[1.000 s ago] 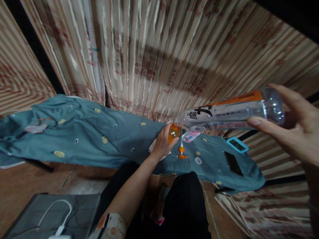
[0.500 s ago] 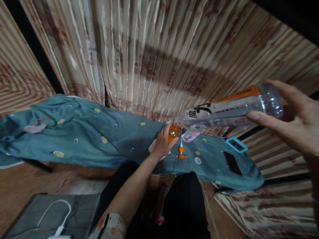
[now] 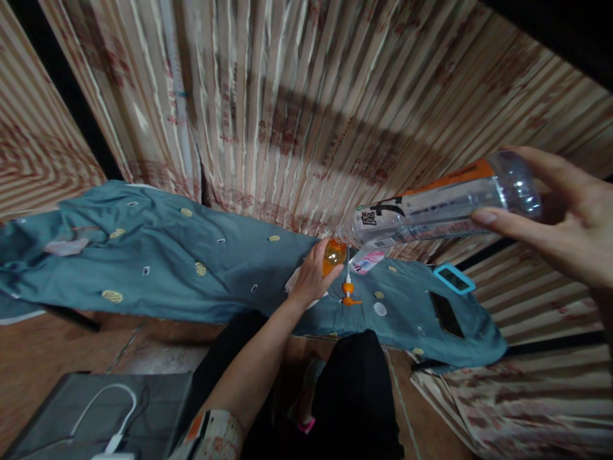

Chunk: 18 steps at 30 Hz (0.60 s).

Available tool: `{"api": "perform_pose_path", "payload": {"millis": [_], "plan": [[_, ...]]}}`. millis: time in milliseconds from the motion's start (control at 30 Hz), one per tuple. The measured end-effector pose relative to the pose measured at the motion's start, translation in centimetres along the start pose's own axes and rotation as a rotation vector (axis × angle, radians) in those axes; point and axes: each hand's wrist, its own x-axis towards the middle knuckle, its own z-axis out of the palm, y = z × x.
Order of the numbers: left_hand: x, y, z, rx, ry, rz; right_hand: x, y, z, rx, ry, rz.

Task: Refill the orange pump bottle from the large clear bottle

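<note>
My right hand [image 3: 560, 223] grips the base of a clear plastic bottle [image 3: 440, 207] with an orange and white label. The bottle is tipped almost level, its mouth down over a small orange bottle [image 3: 334, 253]. My left hand [image 3: 311, 278] is wrapped around that small orange bottle, which stands on a teal cloth [image 3: 191, 268]. An orange pump top [image 3: 349, 291] lies on the cloth just right of my left hand, with a pink and white packet [image 3: 368, 260] behind it.
A black phone [image 3: 445, 314] and a blue-framed device [image 3: 453, 278] lie on the cloth at the right. A white round cap [image 3: 380, 309] sits near the pump top. Striped curtains hang behind. A grey case with a white cable [image 3: 115, 409] is on the floor at the lower left.
My right hand has raised the base of the clear bottle a little, tilting it more steeply toward the small orange bottle. My left hand has stayed put.
</note>
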Motion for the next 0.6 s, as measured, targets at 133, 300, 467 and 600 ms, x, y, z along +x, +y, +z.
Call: {"api": "perform_pose_path", "payload": {"millis": [133, 300, 467, 600], "plan": [[0.0, 0.1, -0.1, -0.003, -0.005, -0.001, 0.3, -0.1, -0.2, -0.011, -0.003, 0.002], [0.0, 0.2, -0.1, -0.006, -0.017, -0.011, 0.6, -0.4, -0.3, -0.030, -0.023, -0.005], [0.1, 0.1, -0.1, -0.005, -0.007, 0.000, 1.0, -0.6, -0.3, 0.006, -0.070, -0.023], [0.1, 0.2, -0.1, 0.001, -0.007, -0.003, 1.3, -0.4, -0.5, -0.023, -0.059, -0.074]]}}
